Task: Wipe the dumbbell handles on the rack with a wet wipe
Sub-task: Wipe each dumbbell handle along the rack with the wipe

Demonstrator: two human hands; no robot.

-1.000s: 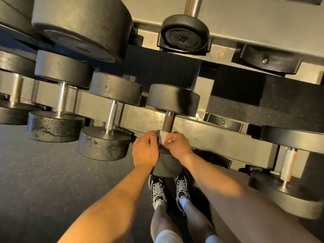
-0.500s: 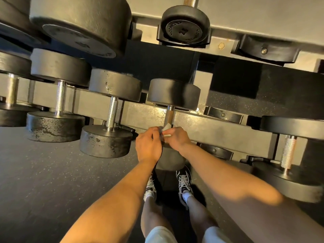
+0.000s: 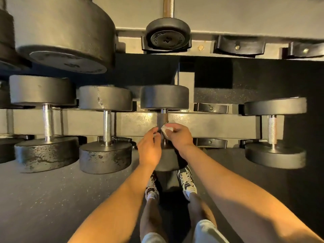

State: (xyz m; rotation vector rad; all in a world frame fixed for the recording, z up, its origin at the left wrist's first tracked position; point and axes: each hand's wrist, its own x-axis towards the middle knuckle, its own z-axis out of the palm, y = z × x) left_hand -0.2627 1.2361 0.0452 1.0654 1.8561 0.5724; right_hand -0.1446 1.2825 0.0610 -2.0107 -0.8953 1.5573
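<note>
The wiping step is judged to be under way on the middle dumbbell [image 3: 164, 97] of the lower tier. It is seated across the rack rail [image 3: 136, 122], and its near head is largely hidden behind the wrists. A small white wet wipe [image 3: 165, 129] is pinched in the fingers of the right hand [image 3: 178, 136] and is pressed against the right side of the dark handle [image 3: 162, 119], roughly at mid-length. The left hand [image 3: 150, 148] is held just beside the handle on the opposite side, with its fingers curled. Whether the bar is actually gripped or only approached cannot be told from this view. The upper stretch of the handle is seen bare above the wipe, so this bar is taken as only partly covered. For the next move, the wipe would need to be wrapped further round the bar and drawn along its full length, and the hidden far side should not be skipped. The chrome handle [image 3: 107, 126] of the neighbouring dumbbell on the left and the knurled handle [image 3: 272, 129] further right are not being touched. Whether they have been wiped is not shown, so the overall progress is left undecided.
</note>
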